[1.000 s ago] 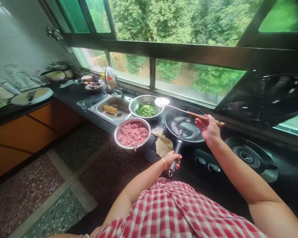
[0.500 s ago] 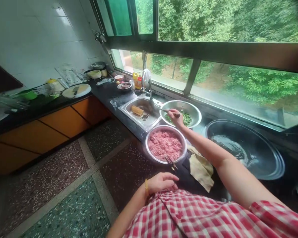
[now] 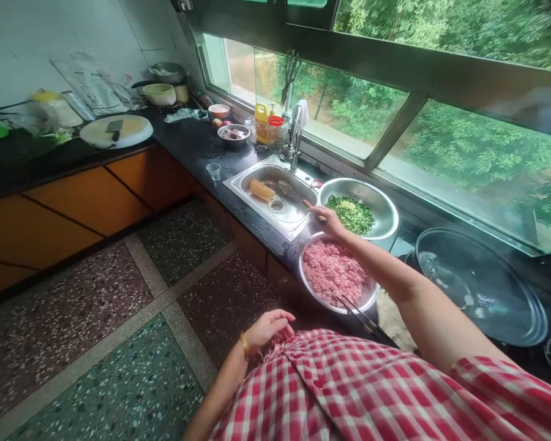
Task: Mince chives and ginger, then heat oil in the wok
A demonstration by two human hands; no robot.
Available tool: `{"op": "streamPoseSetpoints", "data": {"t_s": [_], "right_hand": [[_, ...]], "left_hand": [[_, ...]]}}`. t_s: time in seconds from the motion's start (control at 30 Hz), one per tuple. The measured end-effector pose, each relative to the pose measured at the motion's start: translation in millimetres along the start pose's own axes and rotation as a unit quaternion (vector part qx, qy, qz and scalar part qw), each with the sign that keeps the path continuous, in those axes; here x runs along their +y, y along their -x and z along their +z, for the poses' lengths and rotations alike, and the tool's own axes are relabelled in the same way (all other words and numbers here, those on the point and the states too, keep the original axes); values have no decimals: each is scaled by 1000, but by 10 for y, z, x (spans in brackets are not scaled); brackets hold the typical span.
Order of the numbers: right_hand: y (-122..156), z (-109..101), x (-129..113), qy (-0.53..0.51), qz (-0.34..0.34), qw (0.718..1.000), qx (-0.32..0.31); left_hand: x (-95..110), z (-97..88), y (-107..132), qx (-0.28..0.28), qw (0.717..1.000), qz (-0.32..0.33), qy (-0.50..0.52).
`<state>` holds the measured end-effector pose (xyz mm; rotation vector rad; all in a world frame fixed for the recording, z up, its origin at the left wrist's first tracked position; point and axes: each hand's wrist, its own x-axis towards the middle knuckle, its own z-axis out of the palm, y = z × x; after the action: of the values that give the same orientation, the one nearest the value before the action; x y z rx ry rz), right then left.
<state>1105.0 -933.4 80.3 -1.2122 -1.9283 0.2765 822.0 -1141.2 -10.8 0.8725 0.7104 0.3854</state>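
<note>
My right hand (image 3: 328,219) is closed round the brown handle of a spoon (image 3: 286,188), whose head is over the sink (image 3: 245,192). Close by that hand stands a metal basin (image 3: 386,208) of chopped greens (image 3: 354,215) with a pale yellowish heap on top. Below my right forearm sits a metal bowl (image 3: 305,278) full of minced meat (image 3: 333,272). A pair of chopsticks (image 3: 359,315) leans on its near rim. In front of my checked clothing, my left hand (image 3: 272,327) is empty, its fingers loosely bent and apart.
A large dark wok (image 3: 482,285) steams on the right. In the sink lies a yellowish-brown block (image 3: 261,190) beneath the faucet (image 3: 297,131). A plastic cup (image 3: 213,171), a bowl of dark pieces (image 3: 234,135) and a cutting board (image 3: 135,130) with a cleaver (image 3: 114,128) stand leftward.
My right hand and the spoon have moved from above the greens toward the sink. My view has shifted, and my left hand sits further left in it.
</note>
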Motion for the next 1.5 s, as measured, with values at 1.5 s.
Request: {"op": "streamPoseSetpoints", "data": {"t_s": [1.5], "right_hand": [[2736,-2738,-924,-340,252,679,601]], "left_hand": [[836,708,-76,-7,977,49,-209]]}}
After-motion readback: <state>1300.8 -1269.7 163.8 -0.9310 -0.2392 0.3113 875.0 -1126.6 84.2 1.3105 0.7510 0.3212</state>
